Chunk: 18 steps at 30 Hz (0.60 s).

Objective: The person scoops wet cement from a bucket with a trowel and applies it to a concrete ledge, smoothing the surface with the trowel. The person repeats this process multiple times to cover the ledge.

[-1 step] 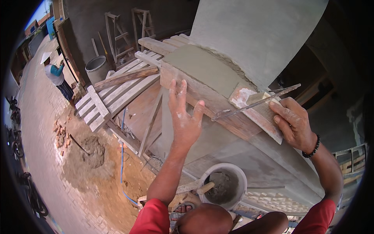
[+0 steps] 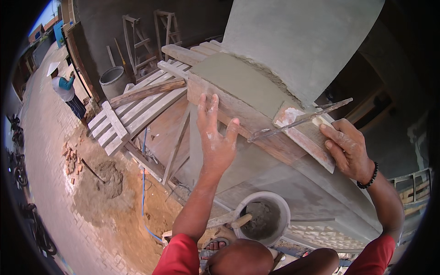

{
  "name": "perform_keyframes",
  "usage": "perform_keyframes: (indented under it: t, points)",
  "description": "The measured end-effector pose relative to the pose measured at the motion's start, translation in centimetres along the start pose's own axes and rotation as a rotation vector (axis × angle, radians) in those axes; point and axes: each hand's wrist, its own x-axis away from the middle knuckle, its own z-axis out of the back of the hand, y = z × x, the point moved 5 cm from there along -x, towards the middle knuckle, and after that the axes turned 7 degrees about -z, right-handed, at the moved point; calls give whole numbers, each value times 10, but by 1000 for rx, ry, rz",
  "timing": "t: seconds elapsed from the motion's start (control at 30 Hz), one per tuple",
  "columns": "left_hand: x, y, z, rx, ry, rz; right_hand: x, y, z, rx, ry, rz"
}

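My left hand (image 2: pixel 216 137) lies flat with fingers spread on a wooden board (image 2: pixel 256 123) set along the edge of a wet grey cement ledge (image 2: pixel 238 80). My right hand (image 2: pixel 349 153) grips the end of a wooden float (image 2: pixel 306 137) smeared with pale mortar, resting on that board. A thin metal rod (image 2: pixel 300 120) crosses over the float; whether my right hand also holds it is unclear. A grey plastered column (image 2: pixel 302 41) rises behind the ledge.
Below my arms a white bucket (image 2: pixel 283 207) holds mortar and a wooden-handled tool. Pale scaffold planks (image 2: pixel 137 107) stretch left. On the ground far below are a mortar heap (image 2: pixel 107 178), a blue hose (image 2: pixel 143 183), a grey tub (image 2: pixel 112 79) and a person in a conical hat (image 2: pixel 64 87).
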Motion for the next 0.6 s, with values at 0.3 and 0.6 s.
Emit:
perform_keyframes:
  t: [0.3,0.6]
  points:
    - [-1,6,2,-15,-14,17,56,5,54,9,55,-162]
    - [-1,1,5,-75,-6,10,-56,6,-40,-63,197,-49]
